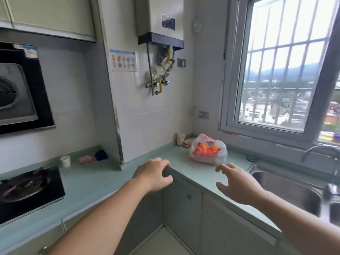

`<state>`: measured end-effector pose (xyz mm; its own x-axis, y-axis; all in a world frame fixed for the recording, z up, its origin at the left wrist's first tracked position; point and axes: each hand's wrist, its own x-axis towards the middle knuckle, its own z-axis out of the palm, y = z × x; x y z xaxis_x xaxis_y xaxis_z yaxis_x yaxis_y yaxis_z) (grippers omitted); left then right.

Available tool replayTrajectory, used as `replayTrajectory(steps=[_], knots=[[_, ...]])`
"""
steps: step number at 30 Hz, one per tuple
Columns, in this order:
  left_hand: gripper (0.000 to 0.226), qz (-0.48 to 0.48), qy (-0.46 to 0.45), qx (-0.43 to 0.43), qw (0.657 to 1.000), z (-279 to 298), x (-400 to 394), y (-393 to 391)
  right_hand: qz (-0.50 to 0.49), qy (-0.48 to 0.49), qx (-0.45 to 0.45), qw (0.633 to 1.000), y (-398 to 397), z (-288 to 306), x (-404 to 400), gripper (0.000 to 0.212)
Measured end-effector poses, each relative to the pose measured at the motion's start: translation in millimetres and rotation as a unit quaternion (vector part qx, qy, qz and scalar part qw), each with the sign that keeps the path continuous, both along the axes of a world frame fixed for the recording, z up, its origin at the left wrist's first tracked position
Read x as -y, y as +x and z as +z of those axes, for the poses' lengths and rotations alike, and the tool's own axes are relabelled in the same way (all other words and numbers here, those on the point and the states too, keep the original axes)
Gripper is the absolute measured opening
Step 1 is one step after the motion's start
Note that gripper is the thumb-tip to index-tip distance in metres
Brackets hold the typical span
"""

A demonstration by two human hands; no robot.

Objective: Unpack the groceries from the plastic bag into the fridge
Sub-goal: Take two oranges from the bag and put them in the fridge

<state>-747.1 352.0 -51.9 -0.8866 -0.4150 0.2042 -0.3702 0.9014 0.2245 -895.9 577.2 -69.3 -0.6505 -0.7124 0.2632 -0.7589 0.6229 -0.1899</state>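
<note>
Perhaps fruit-filled plastic bag [208, 151] on corner green countertop [103, 181] below window [281, 67]

A plastic bag [208, 153] holding oranges [207, 148] lies on the corner worktop [193, 168] below the window [279, 70], with a paper cup [180, 138] behind it against the wall. The sink [287, 188] sits to the right, the stove [27, 188] far left. Two hands reach over the worktop's inner edge, the left hand [154, 174] left of the right hand [237, 183], both short of the bag.
</note>
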Motion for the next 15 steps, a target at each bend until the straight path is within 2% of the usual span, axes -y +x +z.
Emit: replayTrajectory(steps=[7, 15], knots=[[0.038, -0.068, 0.028, -0.003, 0.997, -23, 77, -117, -0.079, 0.045, -0.019, 0.996, -86, -3, 56, 0.049], [0.04, -0.116, 0.041, 0.021, 0.992, -40, 128, -231, -0.107, 0.046, -0.005, 0.993, -169, -17, 105, 0.047]])
